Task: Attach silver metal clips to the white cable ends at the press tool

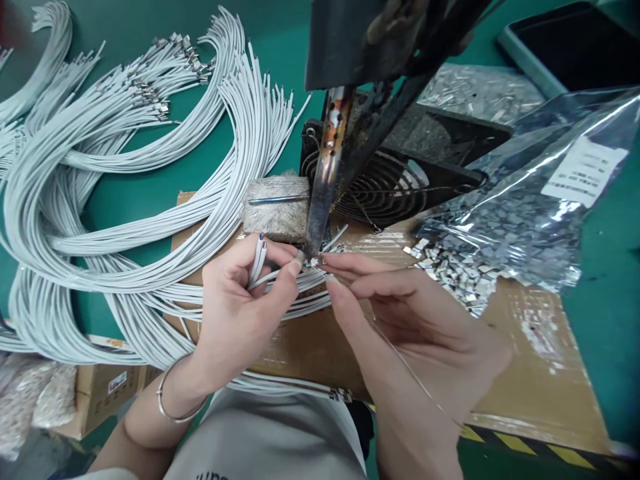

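Note:
My left hand (245, 300) is closed on white cables (259, 261); one cable end with small coloured wires sticks up between the fingers. At its fingertips a small metal connector (314, 262) sits right under the tip of a soldering iron (324, 193) fixed above. My right hand (415, 320) pinches a thin solder wire (407, 367) close to the same spot, its strand running back under the palm. The exact contact of solder, connector and iron tip is too small to make out. More white cables lie beneath both hands on a cardboard sheet (295, 347).
Large bundles of white cables (125, 267) cover the left side. A wrapped block (277, 210) and a black fan (380, 187) stand behind the hands. To the right are loose metal connectors (465, 280), a plastic bag (530, 193) of them and a phone (580, 43).

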`<state>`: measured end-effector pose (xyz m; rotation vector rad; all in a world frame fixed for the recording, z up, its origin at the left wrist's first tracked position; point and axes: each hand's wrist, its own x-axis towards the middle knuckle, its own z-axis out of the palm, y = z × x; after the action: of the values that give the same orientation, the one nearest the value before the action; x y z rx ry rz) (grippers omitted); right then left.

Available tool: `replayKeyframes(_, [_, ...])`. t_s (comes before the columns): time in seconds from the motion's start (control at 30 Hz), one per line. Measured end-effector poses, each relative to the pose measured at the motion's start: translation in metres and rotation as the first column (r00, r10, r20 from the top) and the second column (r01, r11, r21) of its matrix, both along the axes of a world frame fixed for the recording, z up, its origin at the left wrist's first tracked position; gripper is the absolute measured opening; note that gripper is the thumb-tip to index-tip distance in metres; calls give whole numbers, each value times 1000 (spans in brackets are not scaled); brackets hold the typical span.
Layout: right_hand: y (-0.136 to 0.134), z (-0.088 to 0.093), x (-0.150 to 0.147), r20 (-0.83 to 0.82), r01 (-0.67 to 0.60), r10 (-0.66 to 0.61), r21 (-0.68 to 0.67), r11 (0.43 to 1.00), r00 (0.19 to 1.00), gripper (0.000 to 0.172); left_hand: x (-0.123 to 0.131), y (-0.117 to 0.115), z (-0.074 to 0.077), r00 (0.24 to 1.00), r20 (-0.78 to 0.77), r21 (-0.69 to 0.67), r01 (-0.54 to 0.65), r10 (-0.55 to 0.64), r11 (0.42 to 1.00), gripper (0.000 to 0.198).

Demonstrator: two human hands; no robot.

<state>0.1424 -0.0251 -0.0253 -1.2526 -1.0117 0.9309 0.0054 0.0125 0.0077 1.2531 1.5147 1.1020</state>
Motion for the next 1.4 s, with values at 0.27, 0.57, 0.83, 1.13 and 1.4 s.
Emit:
replayKeyframes(0.27, [1,1,-1,9,6,-6,5,1000,1000,22,0,-1,-1,1000,22,14,2,-3,1000,16])
replayKeyframes(0.57, [3,3,-6,5,76,-75,-14,997,997,18,-1,-1,-3,1000,10,36,9,-9,999,16])
replayKeyframes(0.83, [5,10,-12,-30,115,-117,-44,992,993,16,-1,-1,-5,999,22,43,32,-33,999,17])
replayKeyframes(1.13, [1,0,-3,30,28,-29,17,999,999,19,-1,-1,-2,1000,10,33,14,-15,999,15])
replayKeyframes(1.4, [2,4,-6,-8,51,-51,-29,998,999,17,-2,-1,-2,999,30,29,24,-25,999,17])
